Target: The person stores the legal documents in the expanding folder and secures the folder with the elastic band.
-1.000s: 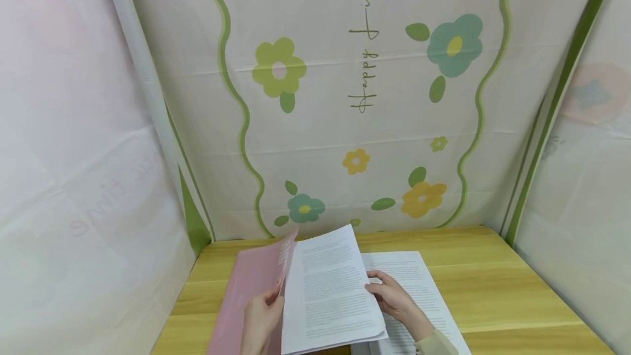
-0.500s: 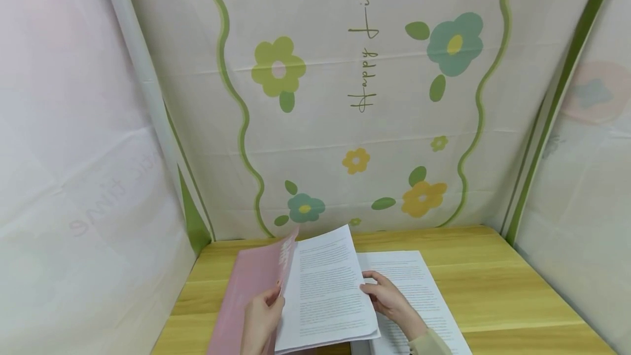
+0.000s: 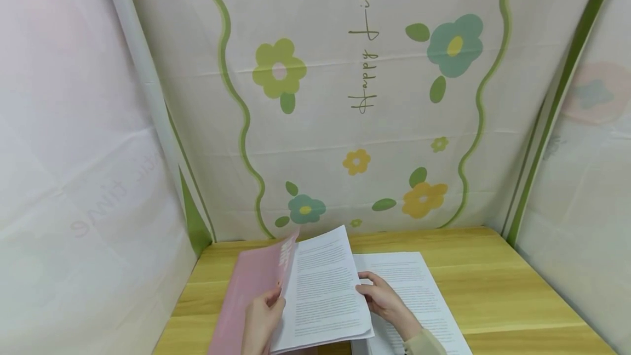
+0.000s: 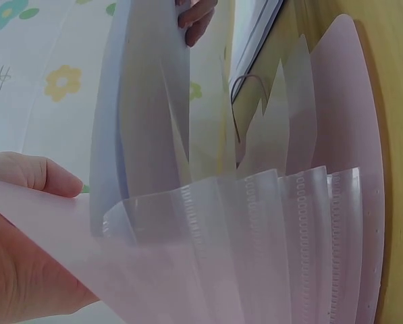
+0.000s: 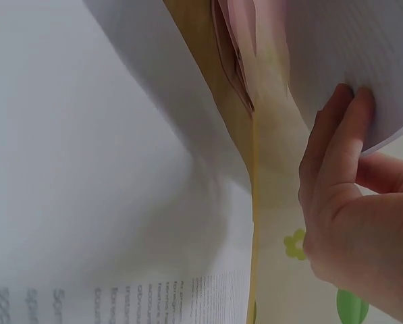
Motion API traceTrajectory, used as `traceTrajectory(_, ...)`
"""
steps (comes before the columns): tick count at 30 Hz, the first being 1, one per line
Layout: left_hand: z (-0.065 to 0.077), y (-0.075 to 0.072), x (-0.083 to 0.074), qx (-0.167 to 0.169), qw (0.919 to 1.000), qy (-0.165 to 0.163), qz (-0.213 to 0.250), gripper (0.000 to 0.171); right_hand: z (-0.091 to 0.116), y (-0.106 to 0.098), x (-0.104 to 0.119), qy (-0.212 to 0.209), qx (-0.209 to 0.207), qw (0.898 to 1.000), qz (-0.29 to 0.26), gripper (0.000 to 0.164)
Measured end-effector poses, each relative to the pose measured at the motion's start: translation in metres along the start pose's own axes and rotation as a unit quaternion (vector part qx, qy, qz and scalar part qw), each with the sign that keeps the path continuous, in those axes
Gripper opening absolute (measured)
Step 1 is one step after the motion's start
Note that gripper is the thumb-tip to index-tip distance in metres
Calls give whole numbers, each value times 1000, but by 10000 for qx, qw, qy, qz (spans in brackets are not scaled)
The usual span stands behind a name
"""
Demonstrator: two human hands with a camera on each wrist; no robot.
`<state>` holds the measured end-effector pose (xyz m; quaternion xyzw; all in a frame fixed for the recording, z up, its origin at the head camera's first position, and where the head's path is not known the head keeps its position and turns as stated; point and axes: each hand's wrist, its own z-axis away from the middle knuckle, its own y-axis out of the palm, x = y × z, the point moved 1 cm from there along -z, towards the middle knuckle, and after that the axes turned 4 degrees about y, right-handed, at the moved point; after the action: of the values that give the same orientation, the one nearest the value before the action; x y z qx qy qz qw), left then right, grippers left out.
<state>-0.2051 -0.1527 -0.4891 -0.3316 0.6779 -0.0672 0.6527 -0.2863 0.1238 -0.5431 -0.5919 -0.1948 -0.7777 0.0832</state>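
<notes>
Just now a person sits a pink folder (image 3: 251, 284) at a slant with the left hand (image 3: 263, 316), whose thumb and fingers pinch the edge of its front cover, one on each face, while the right hand (image 3: 386, 300) grips a batch of printed sheets (image 3: 322, 289) by the right edge, thumb on the printed face and fingers behind. The folder is at the left on a yellow wood-grain table (image 3: 512, 295), and the batch is raised and tilted just beside its cover, with the upper corner pointing away from the person. From the left wrist the folder shows its clear pockets (image 4: 275, 229) fanned apart, their tops stepped in a row, with the paper standing against the foremost ones; whether its lower edge sits inside a pocket cannot be made out. A second stack of printed paper (image 3: 434, 316) lies flat on the table to the right, partly covered by the raised sheets and by the right hand with its cream sleeve (image 3: 425, 344). Behind the table hangs a pale cloth (image 3: 320, 125) printed with green, blue and orange flowers, wavy green lines and the words "Happy Life" turned sideways
</notes>
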Motion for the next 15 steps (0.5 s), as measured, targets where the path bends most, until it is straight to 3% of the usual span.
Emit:
traceTrajectory(6, 0, -1, 1, -74, 9997, 187, -156, 35, -2, 4, -1, 49, 33, 10000, -76, 49)
traceTrajectory(15, 1, -2, 3, -56, 9995, 299, -38, 35, -1, 12, -1, 291, 107, 9995, -100, 58)
